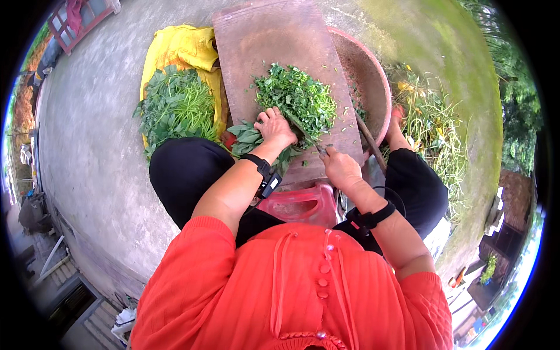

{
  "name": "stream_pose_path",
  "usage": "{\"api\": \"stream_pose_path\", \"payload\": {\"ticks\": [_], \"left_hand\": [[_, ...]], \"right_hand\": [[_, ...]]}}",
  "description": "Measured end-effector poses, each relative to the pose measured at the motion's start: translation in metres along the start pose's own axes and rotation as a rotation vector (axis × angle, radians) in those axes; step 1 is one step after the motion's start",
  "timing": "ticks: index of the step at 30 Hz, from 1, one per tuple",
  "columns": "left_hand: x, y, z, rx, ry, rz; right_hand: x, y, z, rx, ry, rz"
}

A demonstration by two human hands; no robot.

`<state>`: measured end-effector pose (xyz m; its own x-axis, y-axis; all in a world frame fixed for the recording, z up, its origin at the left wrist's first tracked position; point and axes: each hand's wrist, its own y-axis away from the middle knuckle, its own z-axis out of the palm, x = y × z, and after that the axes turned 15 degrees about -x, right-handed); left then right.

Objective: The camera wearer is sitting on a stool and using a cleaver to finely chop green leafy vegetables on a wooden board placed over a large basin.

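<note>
My left hand (pixel 275 126) presses a bunch of leafy greens (pixel 247 139) down on a wooden board (pixel 256 46), its fingers curled over the stems. My right hand (pixel 341 168) is closed around the handle of a knife (pixel 304 129). The blade slants across the board close by my left fingers, partly hidden by leaves. Just beyond both hands lies a heap of chopped greens (pixel 297 93), with small bits scattered around it.
Uncut greens (pixel 178 105) lie on a yellow sack (pixel 184 48) to the left. A round reddish tub (pixel 382 87) stands under the board's right side, a stick (pixel 371 143) leaning there. Plant scraps (pixel 434 125) cover the ground farther right. A red plastic stool (pixel 303 205) is between my knees.
</note>
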<state>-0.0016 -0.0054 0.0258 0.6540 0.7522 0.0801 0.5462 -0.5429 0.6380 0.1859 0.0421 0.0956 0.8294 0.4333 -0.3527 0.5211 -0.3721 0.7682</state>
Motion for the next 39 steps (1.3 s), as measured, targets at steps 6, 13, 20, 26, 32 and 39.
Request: {"api": "stream_pose_path", "payload": {"ticks": [6,13,20,26,32,39], "left_hand": [[-0.007,-0.020,0.017,-0.157,0.048,-0.089],[-0.007,-0.016,0.019,-0.104,0.136,-0.080],[0.001,-0.016,0.018,-0.094,0.124,-0.006],[-0.008,-0.021,0.019,-0.117,0.337,-0.137],[-0.006,-0.023,0.014,-0.107,0.274,-0.139],[0.000,-0.024,0.022,-0.068,0.305,-0.096]], "right_hand": [[-0.001,0.014,-0.009,-0.001,-0.011,-0.066],[-0.015,0.014,-0.030,-0.087,0.103,-0.017],[-0.013,-0.084,-0.012,0.002,0.032,-0.033],[-0.027,-0.002,-0.023,0.022,0.063,-0.039],[-0.012,0.016,-0.013,-0.090,0.060,0.023],[0.000,-0.085,-0.003,-0.030,-0.132,-0.075]]}}
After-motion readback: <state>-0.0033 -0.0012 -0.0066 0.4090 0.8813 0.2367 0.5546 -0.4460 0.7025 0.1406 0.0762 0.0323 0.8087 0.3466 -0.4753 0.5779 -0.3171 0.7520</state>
